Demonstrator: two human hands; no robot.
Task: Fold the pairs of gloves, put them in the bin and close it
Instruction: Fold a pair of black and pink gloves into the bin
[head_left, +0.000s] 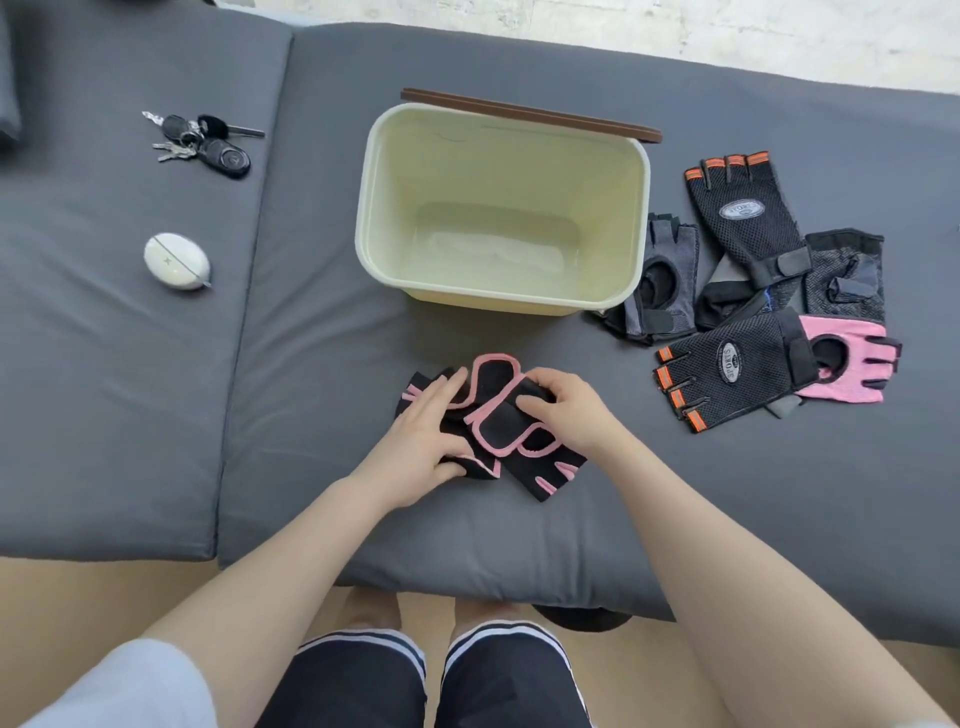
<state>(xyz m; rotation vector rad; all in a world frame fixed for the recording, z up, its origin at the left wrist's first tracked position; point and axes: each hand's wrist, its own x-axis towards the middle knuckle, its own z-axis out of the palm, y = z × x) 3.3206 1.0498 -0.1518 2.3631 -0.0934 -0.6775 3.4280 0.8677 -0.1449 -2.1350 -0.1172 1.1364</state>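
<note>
**Both hands on the pink-trimmed pair, bin open and bare**

While the left hand (423, 441) lies flat with fingers spread on the black gloves with pink trim (511, 434), the right hand (563, 410) curls its fingers over the upper right end of the same pair, pinching a strap flap against the fabric. These gloves sit at the centre of the frame, overlapping each other on the grey cushion (727, 493), just below the bin. The left thumb tucks under the lower left edge of the pair, so that hand presses more than it grips.

Above the hands stands the pale green bin (363, 223), rectangular and open, with nothing inside it that can be made out. Its brown lid (530, 114) rests behind the far rim, seen edge-on.

At the right of the frame, beside the bin, lies a loose heap of other gloves: 2 black mesh gloves with orange trim (737, 371), 1 above and 1 below, a grey glove (667, 270) touching the bin's right wall, a dark patterned glove (847, 275), and a pink glove (852, 374) partly under the lower mesh one.

In the upper left of the frame, on a separate cushion, rest a bunch of keys (208, 143) and, below it, a white oval case (176, 260).
</note>
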